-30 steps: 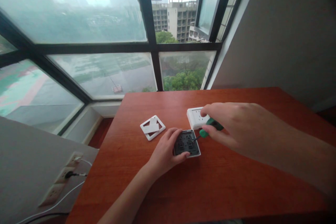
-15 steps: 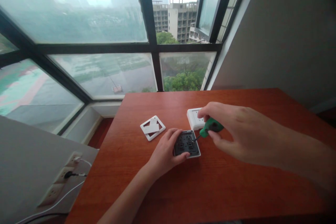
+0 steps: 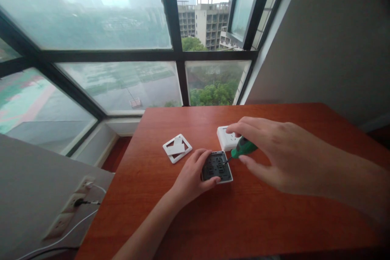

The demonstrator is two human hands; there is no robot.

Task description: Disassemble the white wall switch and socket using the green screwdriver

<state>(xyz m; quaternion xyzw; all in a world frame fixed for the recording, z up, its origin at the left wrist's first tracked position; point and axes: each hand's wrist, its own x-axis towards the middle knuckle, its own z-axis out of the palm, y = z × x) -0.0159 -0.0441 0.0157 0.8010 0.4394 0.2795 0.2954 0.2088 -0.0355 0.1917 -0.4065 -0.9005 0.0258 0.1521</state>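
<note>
A dark grey socket module [image 3: 217, 166] with a white rim lies back side up on the red-brown table [image 3: 243, 219]. My left hand [image 3: 190, 178] grips its left edge, thumb below and fingers above. My right hand [image 3: 274, 152] is closed round the green handle of a small screwdriver [image 3: 242, 148], whose tip touches the module's right side. Just behind the handle sits a white socket [image 3: 227, 136], face up.
A white square cover frame [image 3: 177, 147] lies to the left of the module. Large windows stand behind the table and a grey wall rises at right. Wall outlets with a white cable [image 3: 76, 201] sit low at left.
My right hand's fingers have shifted on the green handle, turning it slightly; the handle sits a little more to the left. My left hand and the module have stayed put.
</note>
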